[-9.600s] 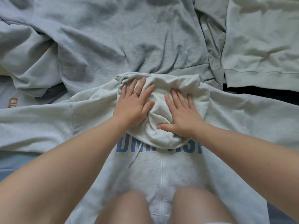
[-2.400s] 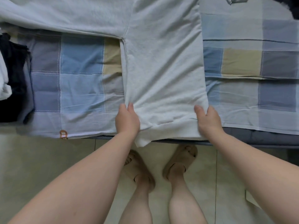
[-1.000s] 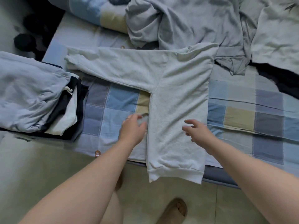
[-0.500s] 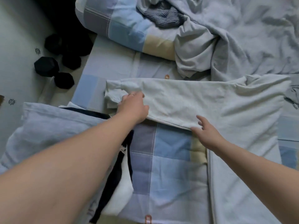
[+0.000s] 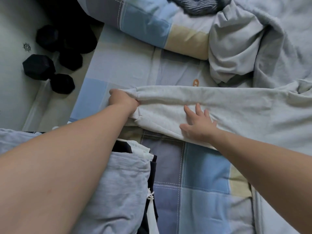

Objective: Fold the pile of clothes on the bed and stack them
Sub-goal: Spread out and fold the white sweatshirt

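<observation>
Around first: off the bed at far left, black hex dumbbells [image 5: 38, 67] on the pale floor [image 5: 13, 90], well apart from any clothing. Along the top, a checked pillow or rolled quilt [image 5: 152, 27], cannot tell which, with a dark striped garment [image 5: 194, 5] at its far edge. To the right of that, a heap of crumpled grey clothes [image 5: 244, 48], spilling down to just beside the upper edge of the sleeve. At lower left, a stack of folded clothes [image 5: 121, 183], blue-grey on top with black and white layers showing at its side, partly hidden under the left forearm, which crosses above it. Under everything, a checked bedsheet [image 5: 202, 174] in blue, grey and tan. Now the task's thing: a pale grey sweatshirt [image 5: 261, 115], lying flat on the sheet at mid-right and running out of view at the right and lower right. Sleeve [image 5: 168, 102] stretched out flat, long axis left to right across the bed, ribbed cuff [image 5: 130, 92] pointing left toward the bed's edge and the dumbbells. Left hand [image 5: 122, 100] at that end, fingers curled round the cuff and gripping it, fingertips hidden under the cloth. Right hand [image 5: 197, 125] palm down on the middle of the sleeve near its lower edge, fingers straight and spread, pressing the cloth flat.
</observation>
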{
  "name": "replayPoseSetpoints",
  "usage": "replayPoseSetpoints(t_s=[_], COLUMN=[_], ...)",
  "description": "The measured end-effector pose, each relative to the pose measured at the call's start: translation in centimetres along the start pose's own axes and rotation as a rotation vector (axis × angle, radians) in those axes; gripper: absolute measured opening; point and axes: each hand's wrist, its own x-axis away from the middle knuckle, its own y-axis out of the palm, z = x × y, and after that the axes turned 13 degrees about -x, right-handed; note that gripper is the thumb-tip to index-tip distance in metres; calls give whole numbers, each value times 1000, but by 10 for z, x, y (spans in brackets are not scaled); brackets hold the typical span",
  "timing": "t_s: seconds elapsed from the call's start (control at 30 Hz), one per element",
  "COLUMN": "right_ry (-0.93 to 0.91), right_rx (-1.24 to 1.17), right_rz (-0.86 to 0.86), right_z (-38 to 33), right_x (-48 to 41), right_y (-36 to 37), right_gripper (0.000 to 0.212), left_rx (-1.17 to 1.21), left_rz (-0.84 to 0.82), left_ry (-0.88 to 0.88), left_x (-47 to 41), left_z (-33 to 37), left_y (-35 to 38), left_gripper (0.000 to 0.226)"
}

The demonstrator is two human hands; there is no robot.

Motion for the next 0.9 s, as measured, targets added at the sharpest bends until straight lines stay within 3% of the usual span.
replayPoseSetpoints(t_s=[0.13,0.3,0.53,0.63,0.77,0.9], right_ry=[-4,18,37,40,94,119], right_rx=[-170,-664,-1235,-1407,-1552,-1608], right_rz=[-121,-26,-145,-156,-142,-132], right_z=[-1,-20,-21,3,73,161], right_x=[12,63,135,160,187,214], right_y=[-41,-82,-132,-157,-195,-228], right_gripper=[56,47,45,52,58,58], left_rx=[202,220,255,327,283,230], left_rz=[-96,-55,-237,-248,-284,-307], left_ry=[2,263,519,537,592,613], left_x=[13,78,198,241,304,374], left_z=[-1,25,80,105,144,188], left_y=[-16,-36,-25,-5,42,106], left_gripper=[66,41,36,44,28,26])
